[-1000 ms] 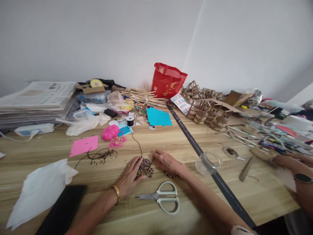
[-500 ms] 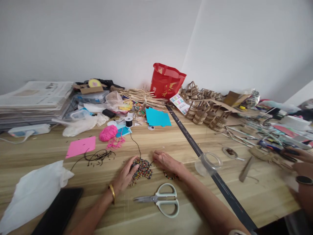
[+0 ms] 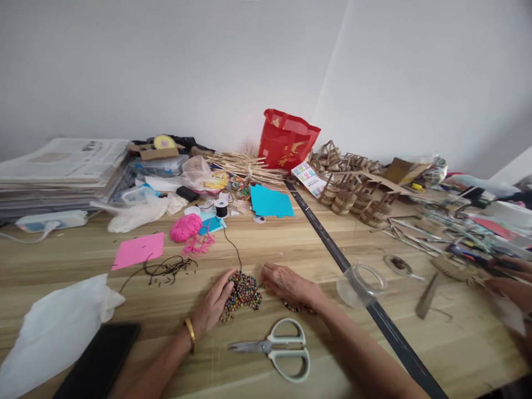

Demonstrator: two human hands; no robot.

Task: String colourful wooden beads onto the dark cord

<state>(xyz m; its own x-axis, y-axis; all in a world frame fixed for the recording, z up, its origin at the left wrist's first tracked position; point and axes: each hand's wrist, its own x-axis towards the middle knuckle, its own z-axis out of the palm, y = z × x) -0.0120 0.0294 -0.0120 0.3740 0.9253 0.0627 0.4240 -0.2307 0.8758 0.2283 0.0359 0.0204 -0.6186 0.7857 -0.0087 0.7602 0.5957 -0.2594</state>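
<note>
Beads [image 3: 245, 291]: your left hand [image 3: 213, 302], loosely spread, nine o'clock; your right hand [image 3: 286, 284], grip hidden, three o'clock. Risk: abrupt sweep scattering them.

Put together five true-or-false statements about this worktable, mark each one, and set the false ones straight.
1. The pile of beads lies between the left hand and the right hand. True.
2. The scissors are held in the right hand. False: they lie on the table, nearer the wearer than the pile of beads.
3. The red bag stands farther back than the blue sheets. True.
4. The gold bangle is on the right wrist. False: it is on the left one.
5. The ball of yarn is green. False: it is pink.
</note>
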